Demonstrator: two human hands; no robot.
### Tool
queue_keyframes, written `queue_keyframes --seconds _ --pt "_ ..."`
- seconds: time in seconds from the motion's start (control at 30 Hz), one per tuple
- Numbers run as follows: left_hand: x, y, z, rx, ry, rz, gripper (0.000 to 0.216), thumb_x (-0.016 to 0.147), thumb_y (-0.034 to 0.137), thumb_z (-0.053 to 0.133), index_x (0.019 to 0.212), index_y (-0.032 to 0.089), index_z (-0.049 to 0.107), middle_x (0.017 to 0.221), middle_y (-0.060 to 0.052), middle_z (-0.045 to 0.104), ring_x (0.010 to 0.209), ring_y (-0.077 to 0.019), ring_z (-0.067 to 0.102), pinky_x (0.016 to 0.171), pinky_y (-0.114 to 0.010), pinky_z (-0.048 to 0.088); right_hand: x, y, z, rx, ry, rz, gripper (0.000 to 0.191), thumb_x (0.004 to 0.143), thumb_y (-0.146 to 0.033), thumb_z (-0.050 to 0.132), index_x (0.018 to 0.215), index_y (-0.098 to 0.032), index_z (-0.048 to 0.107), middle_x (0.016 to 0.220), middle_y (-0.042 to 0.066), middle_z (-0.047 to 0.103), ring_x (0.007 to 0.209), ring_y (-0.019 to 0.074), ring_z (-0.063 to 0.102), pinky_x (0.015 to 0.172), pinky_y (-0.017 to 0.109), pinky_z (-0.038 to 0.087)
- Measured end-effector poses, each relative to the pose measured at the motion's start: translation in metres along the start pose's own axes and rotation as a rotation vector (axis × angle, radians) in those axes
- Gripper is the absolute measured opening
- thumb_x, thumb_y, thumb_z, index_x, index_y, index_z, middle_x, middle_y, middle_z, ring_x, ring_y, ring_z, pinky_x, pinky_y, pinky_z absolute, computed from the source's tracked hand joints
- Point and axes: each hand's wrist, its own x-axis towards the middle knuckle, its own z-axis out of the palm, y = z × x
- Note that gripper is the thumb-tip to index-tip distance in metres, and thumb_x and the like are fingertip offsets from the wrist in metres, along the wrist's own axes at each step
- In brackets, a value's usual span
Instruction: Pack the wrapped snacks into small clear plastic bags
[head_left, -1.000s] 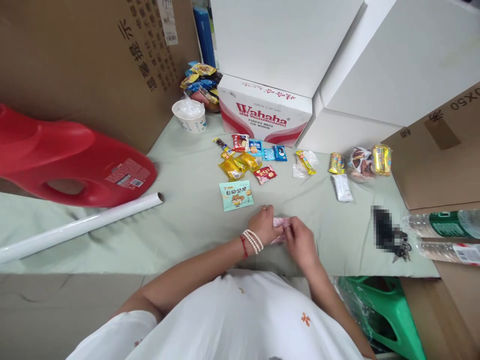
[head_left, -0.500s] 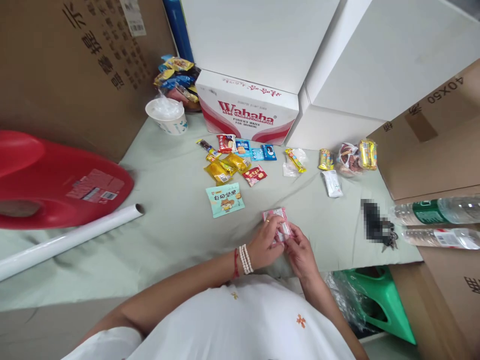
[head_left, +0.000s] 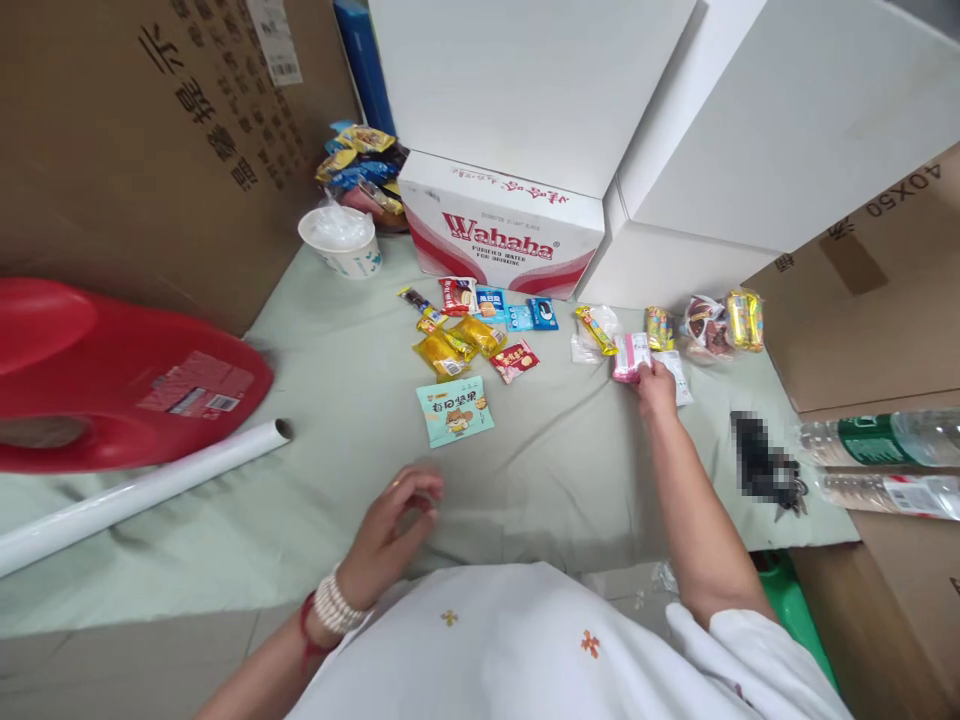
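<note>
At the right of the table, my right hand (head_left: 658, 390) grips a pink-and-white tissue packet (head_left: 631, 356) by its near corner. A white packet (head_left: 677, 376) lies partly hidden behind that hand. Yellow-wrapped snacks (head_left: 658, 328) sit just beyond, and a yellow snack stick (head_left: 598, 332) rests on a clear wrapper to the left. My left hand (head_left: 397, 525) hovers over the near side of the table, slightly blurred, fingers curved apart from the thumb and holding nothing. Nearest to it is a mint-green snack pouch (head_left: 455, 411). Behind that lie gold packets (head_left: 442, 355) and a red packet (head_left: 514, 361).
A Wahaha box (head_left: 499, 235) stands at the back. On the left are a paper cup (head_left: 349, 255), a red jug (head_left: 127, 380) and a white roll (head_left: 150, 490). Plastic bottles (head_left: 877, 440) and blurred-out keys (head_left: 787, 485) lie on the right.
My right hand has carried the tissue packet forward and right to beside the white packet. My left hand has let go of it and moved left. The view has shifted slightly.
</note>
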Motion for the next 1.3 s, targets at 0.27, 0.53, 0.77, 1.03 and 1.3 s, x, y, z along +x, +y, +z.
queue_keyframes --seconds 0.27,0.53,0.77,1.03,1.3 --pt "-0.046 -0.023 -0.073 0.347 0.51 -0.094 0.019 0.093 0.038 0.059 0.098 0.022 0.067 0.093 -0.004 0.065 0.083 -0.0177 0.065 0.071 -0.028 0.056 -0.026 -0.004 -0.015 -0.526 0.176 -0.47 0.045 0.091 -0.039 0.053 0.119 -0.011 0.073 0.133 0.022 0.062 0.123 0.0337 0.06 0.103 0.045 0.046" --pt "0.163 0.016 -0.095 0.654 0.567 0.027 0.025 0.093 0.026 0.056 0.114 0.018 0.067 0.116 -0.013 0.069 0.112 -0.0266 0.064 0.1 -0.042 0.051 -0.125 0.07 -0.033 -0.405 0.103 -0.828 0.04 0.098 -0.048 0.051 0.103 -0.018 0.076 0.103 0.011 0.076 0.092 0.0283 0.073 0.088 0.04 0.054" --pt "0.309 0.033 -0.159 0.851 0.501 -0.126 0.054 0.091 0.02 0.066 0.142 0.009 0.054 0.162 -0.019 0.041 0.155 -0.0378 0.019 0.122 -0.064 0.024 -0.171 0.116 -0.112 -0.562 0.156 -0.639 0.045 0.094 -0.058 0.046 0.1 -0.024 0.075 0.109 0.011 0.076 0.098 0.0366 0.073 0.087 0.05 0.054" --pt "0.257 0.038 -0.157 0.824 0.396 0.217 0.041 0.104 0.031 0.049 0.127 -0.001 0.061 0.146 -0.014 0.055 0.14 -0.0321 0.047 0.123 -0.057 0.03 -0.198 0.109 -0.135 -0.503 0.167 -0.507 0.037 0.095 -0.054 0.052 0.099 -0.025 0.075 0.105 0.009 0.077 0.096 0.0318 0.073 0.088 0.045 0.054" --pt "0.054 0.024 -0.036 0.748 -0.034 0.658 0.052 0.098 0.016 0.055 0.147 0.031 0.053 0.149 -0.012 0.058 0.134 -0.0279 0.058 0.109 -0.043 0.053 -0.116 0.004 -0.036 -0.405 -0.039 -0.6 0.036 0.102 -0.039 0.043 0.114 -0.02 0.072 0.113 0.012 0.073 0.104 0.0253 0.069 0.091 0.036 0.053"
